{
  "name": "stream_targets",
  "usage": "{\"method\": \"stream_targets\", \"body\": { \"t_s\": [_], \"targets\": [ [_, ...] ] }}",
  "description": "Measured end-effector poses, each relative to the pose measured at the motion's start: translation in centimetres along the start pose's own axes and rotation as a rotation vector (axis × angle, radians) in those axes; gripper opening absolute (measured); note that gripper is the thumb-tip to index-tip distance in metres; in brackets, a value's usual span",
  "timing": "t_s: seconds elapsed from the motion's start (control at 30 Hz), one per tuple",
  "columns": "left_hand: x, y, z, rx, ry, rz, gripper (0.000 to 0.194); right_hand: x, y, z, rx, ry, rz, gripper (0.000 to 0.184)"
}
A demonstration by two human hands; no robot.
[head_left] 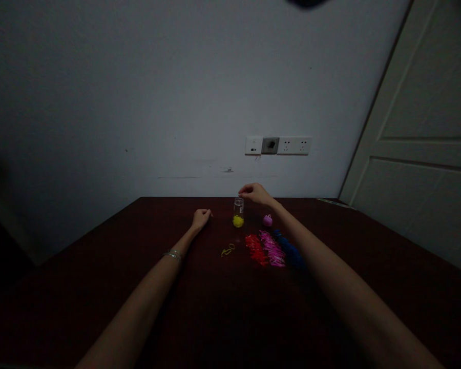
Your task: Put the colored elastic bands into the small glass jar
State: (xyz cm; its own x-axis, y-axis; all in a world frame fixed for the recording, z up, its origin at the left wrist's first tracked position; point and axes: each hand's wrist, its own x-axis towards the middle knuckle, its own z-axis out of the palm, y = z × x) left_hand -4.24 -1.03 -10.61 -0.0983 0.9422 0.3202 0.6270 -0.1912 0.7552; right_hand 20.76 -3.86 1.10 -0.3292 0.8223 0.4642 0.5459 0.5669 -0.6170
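Note:
A clear jar [238,207] stands upright on the dark table, with a clump of yellow bands [238,221] in its bottom. My right hand [255,193] is over the jar's mouth, fingertips pinched together at the rim; whatever lies between them is too small to make out. To the left of the jar, my left hand [202,218] rests on the tabletop with its fingers curled in, and nothing shows in it. A few loose yellow bands [228,250] lie nearer to me. Beside them are piles of red bands [256,249], pink bands [272,248] and blue bands [289,248], the blue partly behind my right forearm.
A small pink round object [268,220] with a loop on top sits right of the jar. The dark red table [111,256] meets a pale wall [176,102] bearing sockets [294,146]. A panelled door [418,154] stands at the right. The light is dim.

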Motion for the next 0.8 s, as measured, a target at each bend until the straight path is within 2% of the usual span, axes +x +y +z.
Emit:
{"method": "stream_targets", "body": {
  "t_s": [0.17, 0.3, 0.37, 0.47, 0.57, 0.8],
  "targets": [
    [-0.4, 0.5, -0.2, -0.044, 0.002, -0.016, 0.031, -1.0, -1.6, -0.4, 0.018, -0.016, -0.056, 0.018],
    [-0.6, 0.9, -0.3, -0.066, -0.026, -0.006, 0.030, -3.3, -3.9, -0.3, 0.022, -0.151, -0.124, 0.018],
    [-0.6, 1.3, -0.6, -0.062, -0.083, 0.009, 0.029, -4.7, -4.7, -0.1, 0.000, -0.238, -0.148, 0.017],
    [-0.6, 2.2, -1.3, -0.037, -0.227, 0.017, 0.024, -6.4, -4.7, 0.7, -0.051, -0.339, -0.178, 0.018],
    [-1.2, 3.7, -2.3, 0.015, -0.413, 0.021, 0.022, -7.4, -3.5, 1.8, -0.083, -0.386, -0.178, 0.021],
    [-5.2, 8.2, -4.4, 0.154, -0.906, 0.124, 0.038, -8.6, -2.0, 4.4, -0.104, -0.517, -0.123, 0.030]
  ]
}}
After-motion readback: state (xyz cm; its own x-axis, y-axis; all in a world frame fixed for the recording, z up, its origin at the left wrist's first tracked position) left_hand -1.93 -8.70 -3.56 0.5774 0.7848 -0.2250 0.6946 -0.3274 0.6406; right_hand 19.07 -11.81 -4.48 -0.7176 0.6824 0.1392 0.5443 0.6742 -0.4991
